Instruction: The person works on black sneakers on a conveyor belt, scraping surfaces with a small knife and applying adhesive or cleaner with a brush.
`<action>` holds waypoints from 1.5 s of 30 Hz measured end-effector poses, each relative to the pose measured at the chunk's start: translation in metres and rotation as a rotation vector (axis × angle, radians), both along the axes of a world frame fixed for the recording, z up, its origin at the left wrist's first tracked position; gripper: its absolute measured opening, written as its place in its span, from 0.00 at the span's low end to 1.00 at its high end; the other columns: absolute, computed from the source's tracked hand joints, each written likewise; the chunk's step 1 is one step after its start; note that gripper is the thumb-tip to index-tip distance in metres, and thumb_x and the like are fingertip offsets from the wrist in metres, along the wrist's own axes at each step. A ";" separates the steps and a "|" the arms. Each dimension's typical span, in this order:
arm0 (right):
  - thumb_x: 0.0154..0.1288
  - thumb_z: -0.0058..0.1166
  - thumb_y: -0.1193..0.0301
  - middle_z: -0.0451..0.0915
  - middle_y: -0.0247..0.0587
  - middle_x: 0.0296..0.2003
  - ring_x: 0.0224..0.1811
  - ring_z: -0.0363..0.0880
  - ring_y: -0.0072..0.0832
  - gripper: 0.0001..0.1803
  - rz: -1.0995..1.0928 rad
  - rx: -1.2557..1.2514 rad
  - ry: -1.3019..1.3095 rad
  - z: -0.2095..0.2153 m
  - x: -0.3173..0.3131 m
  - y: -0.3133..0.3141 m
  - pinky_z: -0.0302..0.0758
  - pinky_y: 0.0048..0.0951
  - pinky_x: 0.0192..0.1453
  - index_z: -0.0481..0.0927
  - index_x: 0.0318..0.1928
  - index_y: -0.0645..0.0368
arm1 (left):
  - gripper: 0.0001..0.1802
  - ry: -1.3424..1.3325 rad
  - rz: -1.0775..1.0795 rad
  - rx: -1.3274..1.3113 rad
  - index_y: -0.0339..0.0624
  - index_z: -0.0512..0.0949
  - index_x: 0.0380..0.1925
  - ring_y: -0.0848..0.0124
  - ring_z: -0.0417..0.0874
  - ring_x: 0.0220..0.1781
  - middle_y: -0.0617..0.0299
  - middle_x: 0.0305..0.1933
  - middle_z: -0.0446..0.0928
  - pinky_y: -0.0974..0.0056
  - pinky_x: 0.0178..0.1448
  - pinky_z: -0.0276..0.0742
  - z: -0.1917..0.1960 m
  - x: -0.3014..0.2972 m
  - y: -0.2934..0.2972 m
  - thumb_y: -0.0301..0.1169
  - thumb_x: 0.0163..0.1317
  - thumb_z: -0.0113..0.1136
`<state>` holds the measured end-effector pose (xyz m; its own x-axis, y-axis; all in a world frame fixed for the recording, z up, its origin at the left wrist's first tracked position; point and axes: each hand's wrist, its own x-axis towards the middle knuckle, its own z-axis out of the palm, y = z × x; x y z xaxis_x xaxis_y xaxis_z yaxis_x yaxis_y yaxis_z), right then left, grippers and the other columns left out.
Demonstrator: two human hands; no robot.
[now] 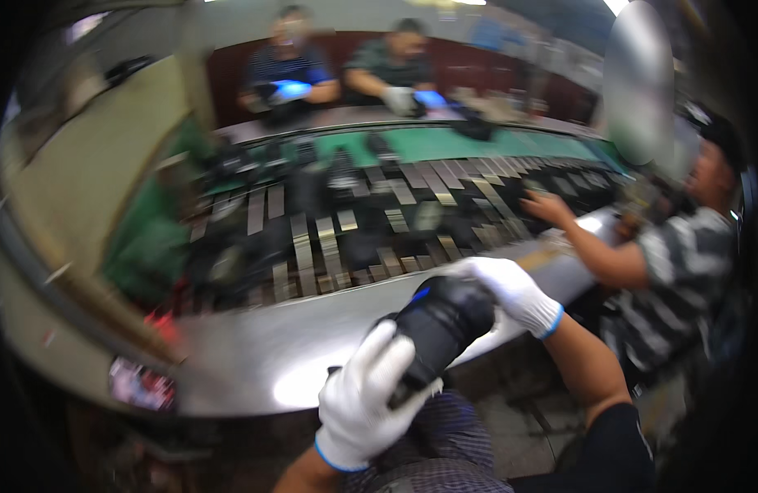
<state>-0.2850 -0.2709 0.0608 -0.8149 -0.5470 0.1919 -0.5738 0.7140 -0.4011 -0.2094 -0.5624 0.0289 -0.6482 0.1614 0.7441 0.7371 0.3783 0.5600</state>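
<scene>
Both my hands wear white knitted gloves with blue cuffs. Between them, above the near metal edge of the work line, is a bulky black object with rounded ends and a small blue patch. Motion blur hides its exact kind. My left hand grips its lower left end, fingers wrapped over the top. At the upper right end, my right hand is closed around it, with the fingertips partly behind the object. The slatted conveyor beyond carries several dark items, blurred.
A metal ledge runs along the near side, with a phone-like screen at its left end. A co-worker in a striped shirt reaches over the line at right. Two people sit across, behind a green strip.
</scene>
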 end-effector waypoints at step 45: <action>0.77 0.59 0.62 0.79 0.44 0.21 0.21 0.82 0.43 0.24 0.187 0.053 -0.179 -0.037 0.033 -0.137 0.79 0.42 0.26 0.75 0.67 0.57 | 0.50 -0.326 -0.009 -0.825 0.32 0.70 0.69 0.48 0.88 0.51 0.43 0.53 0.83 0.50 0.54 0.85 -0.073 -0.074 -0.101 0.55 0.55 0.78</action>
<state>-0.2517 -0.4078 0.0233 -0.7170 -0.6968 0.0209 -0.6211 0.6249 -0.4730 -0.2839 -0.6632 -0.0436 -0.8039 0.5707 0.1675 0.5933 0.7494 0.2941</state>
